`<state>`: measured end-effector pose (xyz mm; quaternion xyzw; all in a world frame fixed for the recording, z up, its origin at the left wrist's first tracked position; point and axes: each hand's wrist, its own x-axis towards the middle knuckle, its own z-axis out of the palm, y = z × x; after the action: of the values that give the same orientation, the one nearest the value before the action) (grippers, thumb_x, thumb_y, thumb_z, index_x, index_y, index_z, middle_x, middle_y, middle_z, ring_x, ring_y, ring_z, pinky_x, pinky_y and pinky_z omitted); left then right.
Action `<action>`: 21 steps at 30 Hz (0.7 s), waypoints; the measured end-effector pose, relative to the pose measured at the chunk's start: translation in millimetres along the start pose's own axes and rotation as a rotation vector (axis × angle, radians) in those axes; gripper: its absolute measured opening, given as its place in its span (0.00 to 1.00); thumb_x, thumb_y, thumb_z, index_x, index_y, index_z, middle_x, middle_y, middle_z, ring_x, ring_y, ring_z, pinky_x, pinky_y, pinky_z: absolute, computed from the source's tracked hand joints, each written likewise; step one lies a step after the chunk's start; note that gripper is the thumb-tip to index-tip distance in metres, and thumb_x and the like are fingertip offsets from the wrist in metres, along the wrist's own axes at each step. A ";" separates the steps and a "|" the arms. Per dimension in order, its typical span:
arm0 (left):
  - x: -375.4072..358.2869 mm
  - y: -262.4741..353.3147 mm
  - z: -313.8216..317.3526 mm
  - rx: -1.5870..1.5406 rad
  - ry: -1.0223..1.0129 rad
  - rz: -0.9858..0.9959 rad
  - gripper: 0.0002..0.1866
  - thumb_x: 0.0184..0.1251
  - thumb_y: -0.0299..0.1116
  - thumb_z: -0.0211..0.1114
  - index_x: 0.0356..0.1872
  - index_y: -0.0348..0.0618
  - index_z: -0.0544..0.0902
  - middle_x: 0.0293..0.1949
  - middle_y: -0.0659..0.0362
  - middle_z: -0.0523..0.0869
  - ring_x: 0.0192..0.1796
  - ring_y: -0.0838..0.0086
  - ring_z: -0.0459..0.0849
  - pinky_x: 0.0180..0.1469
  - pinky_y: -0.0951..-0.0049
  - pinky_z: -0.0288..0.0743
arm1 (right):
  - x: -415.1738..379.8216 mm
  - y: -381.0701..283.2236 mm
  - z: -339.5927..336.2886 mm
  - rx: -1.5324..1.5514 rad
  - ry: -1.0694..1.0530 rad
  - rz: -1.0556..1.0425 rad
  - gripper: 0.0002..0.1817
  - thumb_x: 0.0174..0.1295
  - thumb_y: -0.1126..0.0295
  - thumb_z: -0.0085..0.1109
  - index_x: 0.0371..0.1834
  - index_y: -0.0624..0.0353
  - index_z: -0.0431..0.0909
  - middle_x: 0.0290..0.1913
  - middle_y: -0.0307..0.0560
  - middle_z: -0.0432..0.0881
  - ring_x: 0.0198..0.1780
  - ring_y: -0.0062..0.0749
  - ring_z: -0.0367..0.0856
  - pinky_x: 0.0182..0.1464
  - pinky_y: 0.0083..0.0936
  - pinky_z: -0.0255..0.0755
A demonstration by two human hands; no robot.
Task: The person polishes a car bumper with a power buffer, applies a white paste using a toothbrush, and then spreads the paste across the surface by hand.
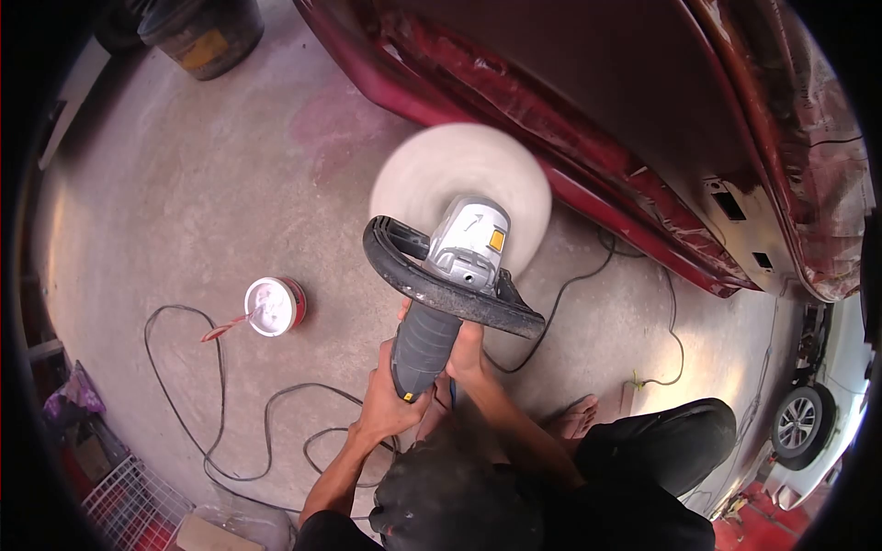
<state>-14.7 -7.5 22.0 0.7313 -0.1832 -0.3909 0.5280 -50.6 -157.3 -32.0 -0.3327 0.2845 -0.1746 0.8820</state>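
Note:
Both of my hands hold a grey and black power polisher with a D-shaped black handle. My left hand (390, 399) is wrapped round the rear of its dark body. On the right side of the body, my right hand (467, 354) is closed round it below the black handle. The polisher (470, 241) has a silver head with a yellow label. Its large round white pad (432, 170) looks blurred, and its upper right edge overlaps the lower edge of a dark red car panel (606, 101) in the view.
An open tub of whitish paste (273, 307) with a reddish stick stands left on the concrete floor. Black cable (266, 413) loops below it. A dark bucket (204, 41) is at the upper left, a wire rack (138, 505) at the lower left, a white car (841, 367) far right.

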 end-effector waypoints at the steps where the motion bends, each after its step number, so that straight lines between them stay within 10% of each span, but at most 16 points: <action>1: -0.3 3.4 3.0 -0.044 -0.008 -0.046 0.34 0.51 0.25 0.69 0.62 0.33 0.68 0.51 0.44 0.83 0.54 0.62 0.84 0.59 0.61 0.77 | -3.5 -8.6 2.6 0.002 -0.061 0.026 0.45 0.68 0.27 0.52 0.63 0.64 0.76 0.47 0.49 0.85 0.47 0.32 0.87 0.47 0.29 0.84; 9: 22.5 28.2 -41.4 0.272 0.291 0.138 0.38 0.50 0.20 0.66 0.66 0.33 0.64 0.41 0.42 0.87 0.43 0.55 0.91 0.49 0.60 0.81 | 70.0 -15.4 82.6 -0.048 -0.224 0.024 0.31 0.69 0.44 0.52 0.56 0.64 0.80 0.43 0.52 0.88 0.41 0.35 0.90 0.45 0.33 0.86; 21: 24.6 65.7 -44.0 0.324 0.423 0.143 0.35 0.53 0.17 0.63 0.66 0.34 0.64 0.44 0.44 0.84 0.47 0.58 0.87 0.53 0.61 0.79 | 85.5 -49.4 122.4 0.238 -0.455 0.190 0.35 0.69 0.38 0.47 0.58 0.61 0.77 0.40 0.56 0.86 0.38 0.41 0.89 0.44 0.34 0.84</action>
<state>43.9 -21.2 78.9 0.8569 -0.1800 -0.1567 0.4569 85.6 -175.7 44.5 -0.2295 0.0863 -0.0441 0.9685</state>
